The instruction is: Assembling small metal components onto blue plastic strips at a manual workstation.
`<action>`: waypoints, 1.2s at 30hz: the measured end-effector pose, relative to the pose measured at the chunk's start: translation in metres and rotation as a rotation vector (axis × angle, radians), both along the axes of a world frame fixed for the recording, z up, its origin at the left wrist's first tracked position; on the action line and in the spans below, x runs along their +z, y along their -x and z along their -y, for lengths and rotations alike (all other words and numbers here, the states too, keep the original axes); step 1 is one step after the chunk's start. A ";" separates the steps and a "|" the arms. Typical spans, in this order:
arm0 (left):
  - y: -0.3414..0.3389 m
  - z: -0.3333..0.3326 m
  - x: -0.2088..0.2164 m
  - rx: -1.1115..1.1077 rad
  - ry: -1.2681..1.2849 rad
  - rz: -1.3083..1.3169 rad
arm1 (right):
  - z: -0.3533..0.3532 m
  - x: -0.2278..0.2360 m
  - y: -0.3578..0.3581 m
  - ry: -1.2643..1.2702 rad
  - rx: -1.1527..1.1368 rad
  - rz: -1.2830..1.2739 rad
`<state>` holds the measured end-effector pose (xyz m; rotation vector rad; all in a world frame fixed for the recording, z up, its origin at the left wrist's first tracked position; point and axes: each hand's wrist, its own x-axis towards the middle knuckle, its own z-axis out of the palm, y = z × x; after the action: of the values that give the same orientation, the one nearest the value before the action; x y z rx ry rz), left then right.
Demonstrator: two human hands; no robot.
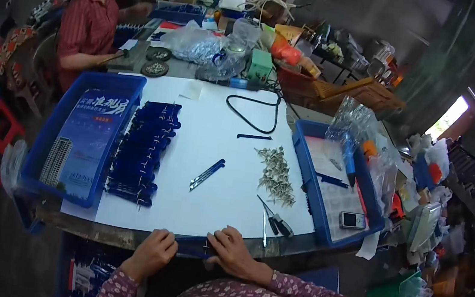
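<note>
At the table's near edge, my left hand (pixel 155 252) is closed round one end of a slim dark blue strip (pixel 191 240). My right hand (pixel 230 253) pinches its other end, where a small metal pin shows by the fingers. A white sheet (pixel 186 208) covers the tabletop beyond. On it, several dark blue pieces with metal pins form a stacked row (pixel 141 150) at left. A few loose blue pieces (pixel 207 174) lie mid-sheet, and a single one (pixel 254 137) farther back. Small metal pins (pixel 276 175) make a heap at right, with a dark-handled screwdriver (pixel 282 225) nearer me.
A blue tray (pixel 30 165) lined with a printed poster stands left. Another blue tray (pixel 330 242) at right holds a mobile phone (pixel 352 220). A black cord (pixel 228 106) loops at the back. Beyond, a person in a red shirt (pixel 90 24) works beside plastic bags (pixel 192 42).
</note>
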<state>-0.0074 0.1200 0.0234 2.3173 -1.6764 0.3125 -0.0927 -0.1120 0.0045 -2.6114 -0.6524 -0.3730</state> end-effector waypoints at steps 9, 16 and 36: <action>-0.004 -0.062 0.005 0.267 0.136 -0.182 | -0.054 -0.009 -0.052 -0.109 0.123 0.070; 0.007 -0.034 0.008 0.214 0.152 -0.239 | -0.024 0.005 -0.029 -0.117 0.109 0.084; 0.008 -0.062 0.005 0.334 0.181 -0.365 | -0.059 -0.007 -0.052 -0.097 0.151 0.105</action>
<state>-0.0152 0.1819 0.0285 2.3368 -1.0487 0.0892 -0.0411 -0.0527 -0.0026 -2.4451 -0.8401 -0.4848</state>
